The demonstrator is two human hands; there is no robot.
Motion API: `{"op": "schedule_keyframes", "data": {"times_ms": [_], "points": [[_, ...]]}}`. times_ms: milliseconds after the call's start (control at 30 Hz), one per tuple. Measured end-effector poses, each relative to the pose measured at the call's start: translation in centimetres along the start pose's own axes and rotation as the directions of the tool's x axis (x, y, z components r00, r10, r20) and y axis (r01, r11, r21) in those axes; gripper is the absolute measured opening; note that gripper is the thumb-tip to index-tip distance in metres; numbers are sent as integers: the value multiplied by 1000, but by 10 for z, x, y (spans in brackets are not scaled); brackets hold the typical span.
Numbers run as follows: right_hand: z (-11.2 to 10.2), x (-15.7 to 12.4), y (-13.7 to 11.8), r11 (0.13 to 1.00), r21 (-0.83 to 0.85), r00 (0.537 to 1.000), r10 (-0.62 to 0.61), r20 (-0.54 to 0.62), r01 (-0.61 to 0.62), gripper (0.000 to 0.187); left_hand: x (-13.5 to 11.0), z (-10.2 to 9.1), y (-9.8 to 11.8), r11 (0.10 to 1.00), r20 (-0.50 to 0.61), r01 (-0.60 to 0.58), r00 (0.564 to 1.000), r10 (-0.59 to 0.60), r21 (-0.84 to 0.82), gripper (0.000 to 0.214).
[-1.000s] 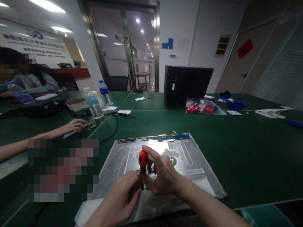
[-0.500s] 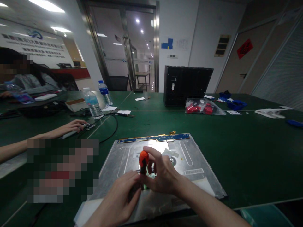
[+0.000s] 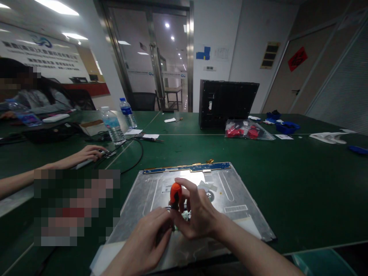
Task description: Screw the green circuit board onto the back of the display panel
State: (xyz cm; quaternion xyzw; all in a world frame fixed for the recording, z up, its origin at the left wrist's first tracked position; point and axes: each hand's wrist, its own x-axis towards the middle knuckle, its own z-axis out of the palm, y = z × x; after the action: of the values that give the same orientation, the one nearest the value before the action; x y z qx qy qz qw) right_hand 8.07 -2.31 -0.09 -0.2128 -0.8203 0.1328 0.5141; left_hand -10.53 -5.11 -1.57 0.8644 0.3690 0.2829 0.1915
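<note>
A silver metal display panel [image 3: 235, 191] lies flat on the green table [image 3: 301, 184], with a blue circuit strip [image 3: 186, 168] along its far edge. My right hand [image 3: 198, 214] is closed round an upright screwdriver with an orange and black handle [image 3: 175, 195], its tip down on the panel's middle. My left hand [image 3: 143, 241] rests on the panel beside the shaft, fingers pinched at the tool's lower end; what it grips is hidden.
A co-worker's hand [image 3: 86, 153] lies on the table at left near black cables [image 3: 138, 153]. Two water bottles [image 3: 113, 124] stand behind. A black monitor housing [image 3: 227, 103] and a bag of red parts [image 3: 244, 130] sit at the back, blue parts [image 3: 284, 125] further right.
The orange handle has turned slightly in my right hand and its fingers have shifted on it. The panel and left hand stay put.
</note>
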Motion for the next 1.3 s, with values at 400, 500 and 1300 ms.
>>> {"op": "schedule_keyframes", "data": {"times_ms": [400, 500, 1300], "points": [[3, -2, 2, 999, -34, 999, 0, -35, -1, 65, 0, 2, -1, 1000, 16, -12, 1000, 12, -21, 16], [3, -1, 3, 998, -61, 1000, -2, -25, 0, 61, 1, 2, -1, 1000, 12, -29, 1000, 29, -12, 16], [4, -3, 2, 995, -99, 1000, -24, -18, 22, 62, 0, 2, -1, 1000, 11, -23, 1000, 23, -5, 16]]}}
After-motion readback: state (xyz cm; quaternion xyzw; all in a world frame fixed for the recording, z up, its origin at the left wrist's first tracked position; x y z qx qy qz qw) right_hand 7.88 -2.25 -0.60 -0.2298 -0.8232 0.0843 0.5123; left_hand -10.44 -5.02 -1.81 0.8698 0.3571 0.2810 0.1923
